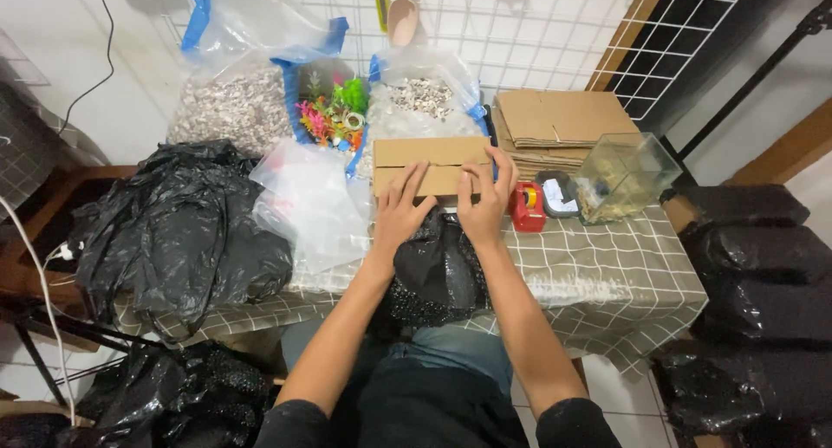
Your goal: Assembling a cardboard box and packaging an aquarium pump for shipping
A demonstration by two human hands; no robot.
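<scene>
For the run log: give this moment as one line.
left hand: on cardboard box | right hand: on box | red tape dispenser: beside

On the worktop [624, 266] the box [431, 165] sits at the middle, with both hands, left [400, 207] and right [484, 201], lying on its top. A bag [438, 266] lies before it. Behind stand 2 gravel bags [234, 106]. Right of the box lie a tape dispenser [527, 207], then a tank [626, 176]. Flat cardboard [559, 119] lies behind the tank.

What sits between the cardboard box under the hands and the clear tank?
In the head view, a red tape dispenser and a small scale lie between the cardboard box and the clear tank.
</scene>
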